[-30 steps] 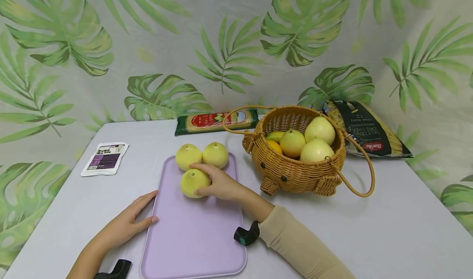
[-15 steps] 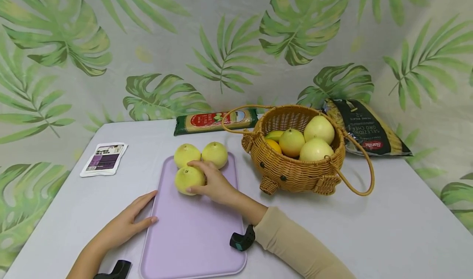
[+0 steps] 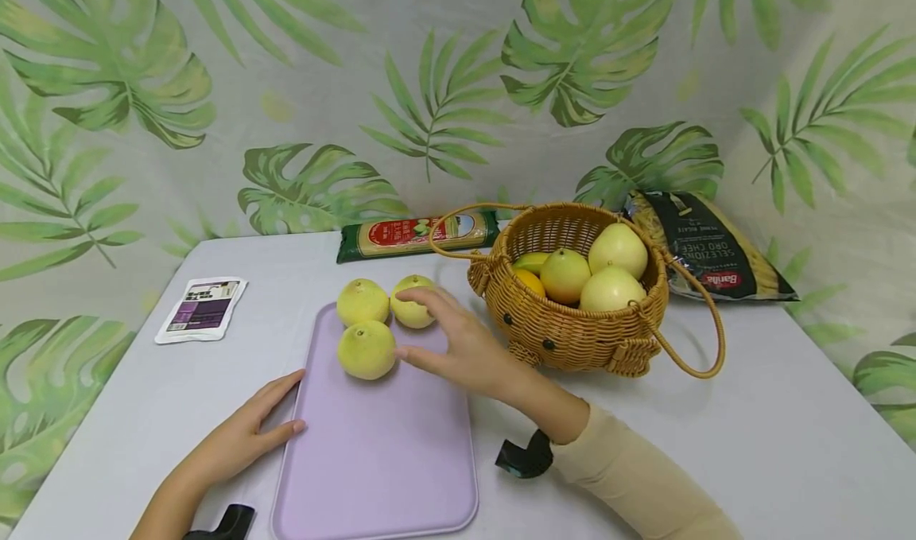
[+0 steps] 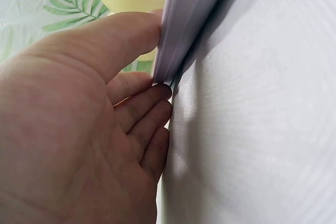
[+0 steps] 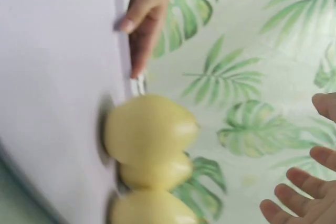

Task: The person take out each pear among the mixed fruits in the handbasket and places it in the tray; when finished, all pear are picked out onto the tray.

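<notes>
Three round pale-yellow fruits sit grouped on the far part of a lilac tray (image 3: 379,452): a front one (image 3: 366,350), a back-left one (image 3: 362,302) and a back-right one (image 3: 409,309), which is partly covered by fingers. My right hand (image 3: 465,345) hovers just right of the front fruit, thumb and fingers spread, holding nothing; the right wrist view has its fingers (image 5: 304,182) apart from the fruits. My left hand (image 3: 239,437) lies at the tray's left edge with relaxed fingers. In the left wrist view, its thumb and fingertips touch the tray rim (image 4: 181,24).
Right of the tray stands a wicker basket (image 3: 572,341) with a looped handle and several fruits. Behind lie a green-and-red packet (image 3: 422,235) and a black pasta bag (image 3: 704,246). A white-and-purple pouch (image 3: 200,309) lies at left on the white table.
The front fruit has shifted slightly left and back on the tray in my right hand. That hand has since let go and drawn right. My left hand stays put.
</notes>
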`<state>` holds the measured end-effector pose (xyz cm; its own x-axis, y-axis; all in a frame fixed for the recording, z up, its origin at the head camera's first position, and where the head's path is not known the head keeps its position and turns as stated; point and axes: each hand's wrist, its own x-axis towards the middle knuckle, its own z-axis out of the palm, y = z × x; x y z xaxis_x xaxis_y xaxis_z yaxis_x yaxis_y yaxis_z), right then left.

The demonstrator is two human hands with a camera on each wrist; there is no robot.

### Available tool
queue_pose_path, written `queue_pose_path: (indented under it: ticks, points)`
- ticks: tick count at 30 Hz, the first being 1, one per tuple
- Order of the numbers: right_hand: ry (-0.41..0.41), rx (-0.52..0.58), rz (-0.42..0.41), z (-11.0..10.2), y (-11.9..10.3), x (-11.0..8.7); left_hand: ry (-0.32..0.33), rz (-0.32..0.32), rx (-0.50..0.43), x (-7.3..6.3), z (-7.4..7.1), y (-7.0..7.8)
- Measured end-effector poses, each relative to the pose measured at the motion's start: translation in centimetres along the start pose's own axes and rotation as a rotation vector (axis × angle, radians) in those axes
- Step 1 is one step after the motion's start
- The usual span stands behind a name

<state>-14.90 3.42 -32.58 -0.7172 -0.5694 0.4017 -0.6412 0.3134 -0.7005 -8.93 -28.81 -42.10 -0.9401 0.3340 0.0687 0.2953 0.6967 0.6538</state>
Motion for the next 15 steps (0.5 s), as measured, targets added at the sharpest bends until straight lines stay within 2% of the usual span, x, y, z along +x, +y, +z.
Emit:
queue_pose_path:
  ticks: [5, 8, 11, 15]
  points:
    - [0.126, -0.118, -0.209, -4.5, -0.3, -2.1, -0.008, -0.012, -0.007, 0.0, -0.1, 0.2]
    - [0.194, -0.193, -0.287, -7.0, 0.4, -3.2, -0.012, -0.016, -0.015, 0.0, -0.1, 0.3]
    - [0.229, -0.267, -0.266, -9.2, 1.4, -4.3, -0.012, -0.013, -0.018, 0.0, -0.2, 0.3]
    - [0.252, -0.361, -0.157, -11.8, 2.9, -5.7, -0.008, -0.009, -0.015, -0.1, -0.2, 0.5]
